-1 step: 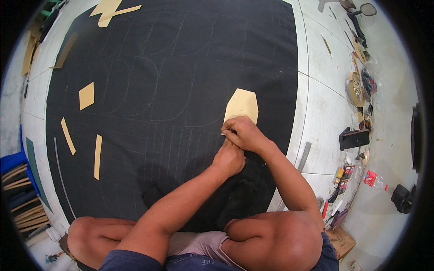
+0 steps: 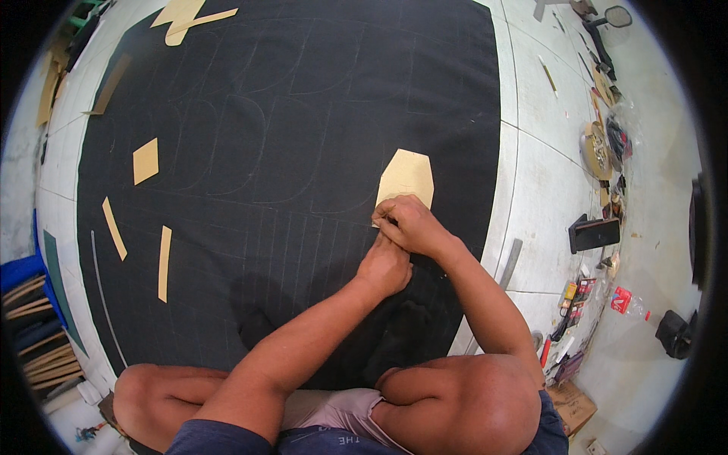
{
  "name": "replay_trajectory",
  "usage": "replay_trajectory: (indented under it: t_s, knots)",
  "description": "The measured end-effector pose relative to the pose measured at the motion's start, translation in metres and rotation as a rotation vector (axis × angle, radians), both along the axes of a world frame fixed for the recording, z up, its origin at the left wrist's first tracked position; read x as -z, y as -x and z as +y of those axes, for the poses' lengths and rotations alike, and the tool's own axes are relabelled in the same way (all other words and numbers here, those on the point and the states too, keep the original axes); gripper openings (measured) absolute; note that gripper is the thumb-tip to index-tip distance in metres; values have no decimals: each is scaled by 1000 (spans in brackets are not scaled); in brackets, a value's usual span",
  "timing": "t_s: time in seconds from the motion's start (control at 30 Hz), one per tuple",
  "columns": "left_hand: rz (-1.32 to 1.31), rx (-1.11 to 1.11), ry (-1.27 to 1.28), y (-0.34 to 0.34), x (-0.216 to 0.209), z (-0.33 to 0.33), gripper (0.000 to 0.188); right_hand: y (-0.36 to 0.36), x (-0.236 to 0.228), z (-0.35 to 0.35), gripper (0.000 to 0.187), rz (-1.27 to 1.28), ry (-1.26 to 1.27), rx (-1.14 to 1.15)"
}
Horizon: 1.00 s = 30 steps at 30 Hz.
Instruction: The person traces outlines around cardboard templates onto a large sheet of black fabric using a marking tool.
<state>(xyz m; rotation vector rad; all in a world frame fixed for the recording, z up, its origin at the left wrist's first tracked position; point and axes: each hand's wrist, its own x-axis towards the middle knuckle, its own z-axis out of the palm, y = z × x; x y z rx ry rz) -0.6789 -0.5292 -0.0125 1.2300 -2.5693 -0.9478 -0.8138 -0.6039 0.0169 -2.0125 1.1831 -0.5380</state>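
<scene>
A tan card pattern piece (image 2: pixel 407 173) with angled corners lies flat on a large black cloth (image 2: pixel 447 83). Over its near edge is my right hand (image 2: pixel 412 224), thumb and fingers pinched together at the card's lower left corner. Whatever the pinch holds is too small to make out. Just nearer to me, my left hand (image 2: pixel 384 267) is curled closed on the cloth, its fingertips tucked under the right hand and hidden. Faint pale outlines of curved shapes and straight strips are drawn across the cloth.
More tan card pieces lie leftward: a diamond (image 2: pixel 145 161), two narrow strips (image 2: pixel 164 264) and larger pieces (image 2: pixel 180 14) at the far left. A metal ruler (image 2: pixel 510 264) rests right of the cloth. Beyond stand a phone (image 2: pixel 595 233), a round container (image 2: pixel 596 150) and a bottle (image 2: pixel 629 302).
</scene>
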Motion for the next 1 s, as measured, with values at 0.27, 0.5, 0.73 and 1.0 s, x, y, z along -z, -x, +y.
replay_trajectory:
  t_s: [0.27,0.5,0.73,1.0]
  knots:
    - [12,-35,139,5,-1,1,76,5,-1,-38,23,125,35,219]
    - [-140,12,45,10,-14,-4,68,9,0,-38,24,174,-48,197]
    - [-147,3,98,14,-15,-8,70,8,13,-47,20,190,8,279]
    - [-207,26,117,16,-19,-9,69,11,11,-49,20,125,-67,305]
